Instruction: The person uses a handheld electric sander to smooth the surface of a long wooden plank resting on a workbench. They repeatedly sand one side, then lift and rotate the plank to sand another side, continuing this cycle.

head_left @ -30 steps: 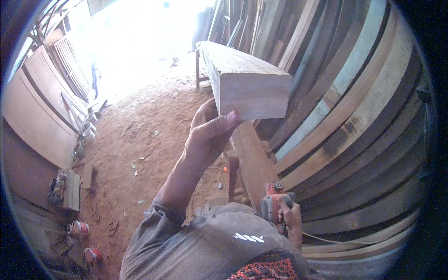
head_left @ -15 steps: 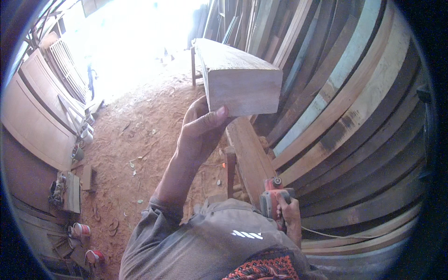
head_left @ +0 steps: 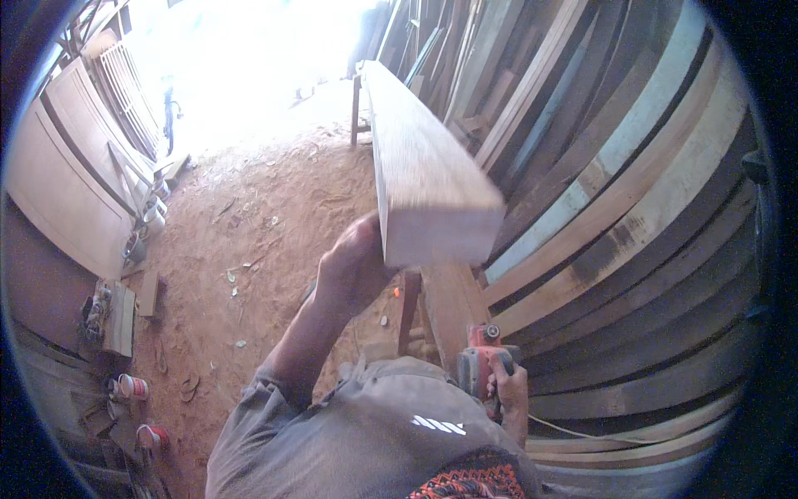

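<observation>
A long, pale wooden beam [head_left: 424, 158] runs away from me toward the bright opening, its near end raised over the bench. My left hand [head_left: 356, 259] is closed around the left side and underside of that end; the beam hides some of its fingers. Low on the right, my right hand [head_left: 507, 387] grips the handle of a red and grey electric hand planer [head_left: 475, 366]. The planer sits on a brown wooden plank [head_left: 453, 303] of the bench, close to my body.
Tall boards [head_left: 615, 179] lean in a dense row along the right side. Door panels [head_left: 66, 195] stand at the left, with buckets [head_left: 133, 387] on the ground near them. A cord [head_left: 573, 431] trails right of the planer. Sandy ground [head_left: 249, 249] holds scattered chips.
The beam's near end has come down and shows more of its upper face. My left hand has lowered with it, and its thumb has left the end face. The planer stays in my right hand.
</observation>
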